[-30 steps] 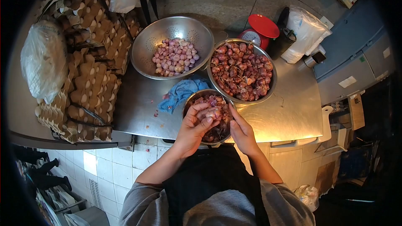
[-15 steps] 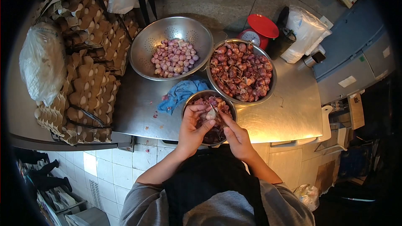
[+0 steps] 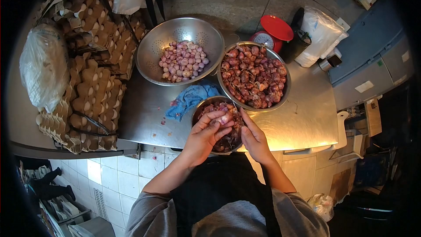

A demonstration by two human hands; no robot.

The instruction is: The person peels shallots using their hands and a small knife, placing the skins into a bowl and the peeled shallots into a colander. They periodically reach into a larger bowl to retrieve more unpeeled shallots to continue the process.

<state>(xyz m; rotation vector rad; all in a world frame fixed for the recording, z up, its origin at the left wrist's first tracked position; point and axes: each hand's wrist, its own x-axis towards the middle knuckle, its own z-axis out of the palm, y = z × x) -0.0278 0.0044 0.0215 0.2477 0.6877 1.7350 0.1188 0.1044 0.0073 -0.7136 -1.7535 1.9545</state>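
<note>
Over a small metal bowl (image 3: 197, 113) of papery skins, my left hand (image 3: 202, 135) pinches a pale pink shallot (image 3: 225, 118) between its fingers. My right hand (image 3: 255, 137) is closed around a small knife (image 3: 234, 102); its handle is mostly hidden, and the thin blade points up and left. The knife is a little apart from the shallot. Behind the small bowl, a larger metal bowl (image 3: 286, 88) holds many unpeeled red-brown shallots (image 3: 254, 74). To its left, a metal colander (image 3: 147, 57) contains peeled pinkish shallots (image 3: 184, 61).
A crumpled blue cloth (image 3: 190, 100) lies left of the small bowl on the steel table (image 3: 307, 123). Stacked egg trays (image 3: 94, 96) and a plastic bag (image 3: 44, 68) stand at the left. A red kitchen scale (image 3: 275, 28) stands at the back, near white bags (image 3: 322, 30).
My right hand with the knife has moved slightly right, away from the shallot. My left hand has turned, and its fingers are more spread around the shallot, which now looks pinker.
</note>
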